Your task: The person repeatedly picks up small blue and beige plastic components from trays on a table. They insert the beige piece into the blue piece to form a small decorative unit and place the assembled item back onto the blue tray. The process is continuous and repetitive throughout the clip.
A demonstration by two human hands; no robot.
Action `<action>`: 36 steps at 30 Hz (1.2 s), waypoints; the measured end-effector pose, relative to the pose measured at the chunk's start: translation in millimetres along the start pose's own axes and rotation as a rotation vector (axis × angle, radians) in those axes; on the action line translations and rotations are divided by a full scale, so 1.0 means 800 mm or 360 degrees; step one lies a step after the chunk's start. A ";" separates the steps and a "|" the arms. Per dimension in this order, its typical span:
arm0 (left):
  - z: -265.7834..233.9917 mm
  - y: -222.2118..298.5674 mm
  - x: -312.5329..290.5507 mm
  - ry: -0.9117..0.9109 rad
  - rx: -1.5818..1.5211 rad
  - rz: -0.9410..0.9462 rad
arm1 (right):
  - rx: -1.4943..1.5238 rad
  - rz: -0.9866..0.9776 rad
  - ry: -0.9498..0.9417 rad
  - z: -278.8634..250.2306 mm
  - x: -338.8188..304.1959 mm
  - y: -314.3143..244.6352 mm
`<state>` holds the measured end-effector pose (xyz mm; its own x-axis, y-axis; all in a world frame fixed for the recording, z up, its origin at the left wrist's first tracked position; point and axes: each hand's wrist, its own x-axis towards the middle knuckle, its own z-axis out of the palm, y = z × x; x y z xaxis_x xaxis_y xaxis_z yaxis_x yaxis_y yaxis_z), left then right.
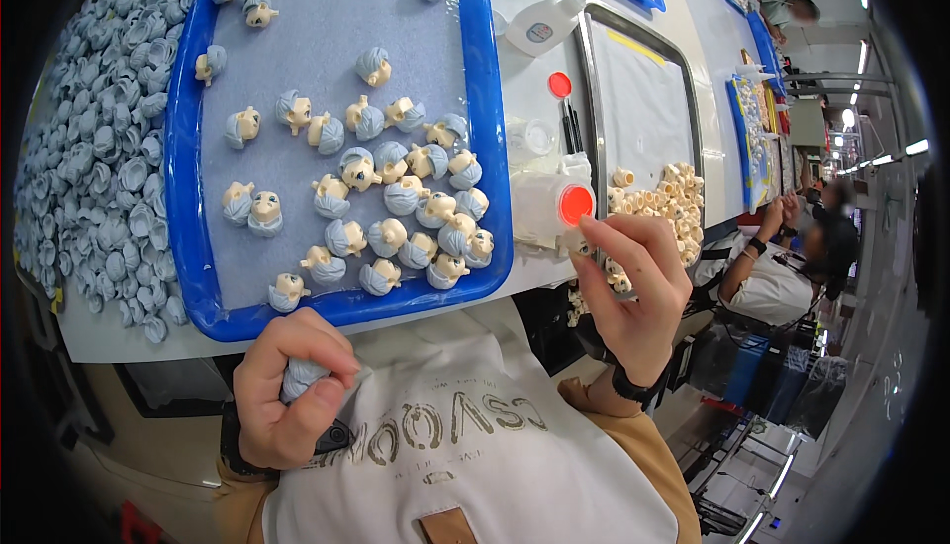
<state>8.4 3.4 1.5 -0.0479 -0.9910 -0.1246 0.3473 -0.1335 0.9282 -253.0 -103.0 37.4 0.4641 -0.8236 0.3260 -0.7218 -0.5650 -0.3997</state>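
My left hand (287, 386) is closed around a light blue doll hair piece (303, 377), close to my apron at the tray's near edge. Between the thumb and fingertips of my right hand (643, 282) is a small doll face piece (580, 243) with painted eyes. It is beside a white jar (539, 210) with a round red top (576, 204); whether they touch I cannot tell. A blue tray (341, 323) holds many doll heads (359, 168) with light blue hair, scattered over its pale liner.
Loose blue hair pieces (109, 178) are heaped at the left. A metal tray (695, 99) with beige face pieces (668, 210) lies at the right. Between the trays are a white bottle (544, 28), a red cap (560, 84) and dark pens (571, 127). Another person (782, 267) sits farther right.
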 end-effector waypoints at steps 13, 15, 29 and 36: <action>0.001 -0.002 -0.001 -0.0014 0.0019 -0.0019 | 0.0077 -0.0023 0.0137 0.010 -0.011 0.007; 0.000 -0.001 -0.002 -0.0011 0.0048 -0.0034 | 0.0088 -0.0036 0.0213 0.011 -0.016 0.011; 0.002 0.004 0.002 -0.0067 -0.0100 -0.0354 | 0.0081 0.0128 0.0266 0.002 -0.003 0.017; 0.003 -0.005 -0.002 -0.0219 -0.0068 -0.0365 | 0.0022 0.0007 0.0151 0.003 0.017 0.009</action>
<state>4.5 5.2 -1.1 -0.2555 -0.9259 -0.2783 0.3520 -0.3572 0.8652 -250.3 -118.6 36.9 0.4096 -0.8179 0.4040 -0.7164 -0.5626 -0.4126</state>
